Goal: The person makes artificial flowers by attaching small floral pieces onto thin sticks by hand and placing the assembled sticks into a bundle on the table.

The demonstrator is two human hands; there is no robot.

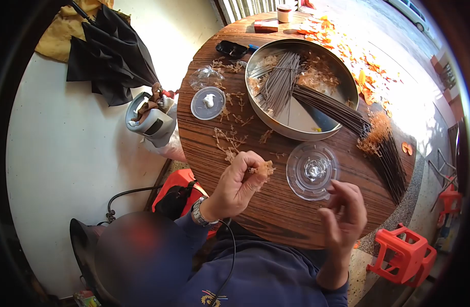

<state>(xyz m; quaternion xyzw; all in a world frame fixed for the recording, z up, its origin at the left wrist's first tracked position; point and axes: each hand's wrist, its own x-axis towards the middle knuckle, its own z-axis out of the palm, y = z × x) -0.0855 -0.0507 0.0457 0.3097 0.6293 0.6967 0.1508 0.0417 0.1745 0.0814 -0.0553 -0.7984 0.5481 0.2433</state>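
My left hand [234, 185], a metal watch on its wrist, is closed on a small peach-coloured artificial sprig [265, 169] that pokes out past the thumb and index finger. Over the table's front right, my right hand [345, 212] has its thumb and fingers apart, and nothing shows between them. Its fingertips are close to the edge of a clear round plastic lid [293, 179] with whitish paste [314, 170] in its middle. Loose peach sprigs [228, 140] are scattered on the wood beyond my left hand.
A round metal tin [316, 135] on the wooden table [265, 210] holds thin dark stems [281, 84] and peach sprigs. Stems with sprigs [379, 128] lie across its right rim. A smaller lid [196, 113] bears white paste. Orange petals [342, 48] cover the far right; red stools [401, 253] stand below.
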